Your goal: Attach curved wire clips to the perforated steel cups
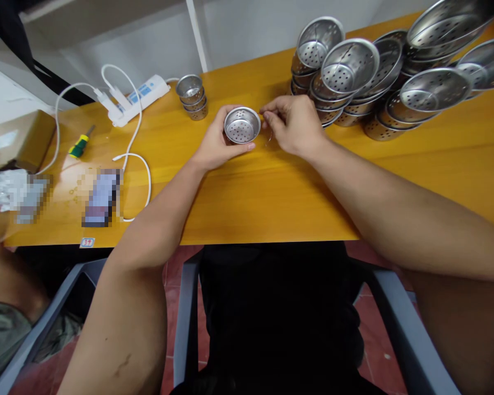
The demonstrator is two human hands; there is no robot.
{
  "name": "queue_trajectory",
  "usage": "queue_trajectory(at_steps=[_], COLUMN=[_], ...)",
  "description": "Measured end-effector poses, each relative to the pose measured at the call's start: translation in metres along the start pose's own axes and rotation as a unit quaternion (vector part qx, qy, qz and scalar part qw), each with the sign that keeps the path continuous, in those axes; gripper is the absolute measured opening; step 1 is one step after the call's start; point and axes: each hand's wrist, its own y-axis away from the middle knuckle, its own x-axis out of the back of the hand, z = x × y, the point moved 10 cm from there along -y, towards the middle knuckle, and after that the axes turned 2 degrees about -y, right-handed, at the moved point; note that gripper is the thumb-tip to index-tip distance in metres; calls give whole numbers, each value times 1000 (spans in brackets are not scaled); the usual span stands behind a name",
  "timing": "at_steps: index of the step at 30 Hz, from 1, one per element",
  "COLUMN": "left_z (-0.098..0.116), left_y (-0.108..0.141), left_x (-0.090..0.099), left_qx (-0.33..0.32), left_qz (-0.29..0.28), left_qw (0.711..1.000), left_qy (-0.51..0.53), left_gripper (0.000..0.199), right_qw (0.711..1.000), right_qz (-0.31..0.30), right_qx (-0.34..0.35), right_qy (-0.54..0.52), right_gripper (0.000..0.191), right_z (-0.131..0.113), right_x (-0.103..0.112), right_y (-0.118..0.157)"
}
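A small perforated metal cup (242,126) is gripped around its side by my left hand (216,140), its open mouth tilted toward me. Just to the right of the cup, my right hand (290,123) has thumb and forefinger pinched together. A thin wire (269,137) seems to hang below those fingers; it is too fine to make out fully. Beyond my left hand stands a short stack of similar perforated cups (192,97). Close behind my right hand are several taller stacks of perforated metal cups (349,68).
To the left lie a green and yellow screwdriver (80,144), a power strip (142,99) with white cables, a blurred phone (102,197) and a cardboard box (22,140). Another person's knee (8,274) shows at lower left. The wooden table (247,214) ends in front of my lap.
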Motion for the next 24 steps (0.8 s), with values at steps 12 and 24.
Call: queue_trajectory(at_steps=[12, 24], left_z=[3, 19], left_y=[4, 8], left_x=[-15, -24], left_qx=[-33, -69], left_qz=[-45, -63], left_qw=[998, 996], left_qy=[-5, -13], left_gripper=[135, 123], right_qw=[999, 1000], right_qz=[6, -6], right_qx=[28, 15], right_qy=[-18, 14], right_gripper=[38, 39], right_z=[-40, -41], right_x=[1, 1], right_y=[10, 13])
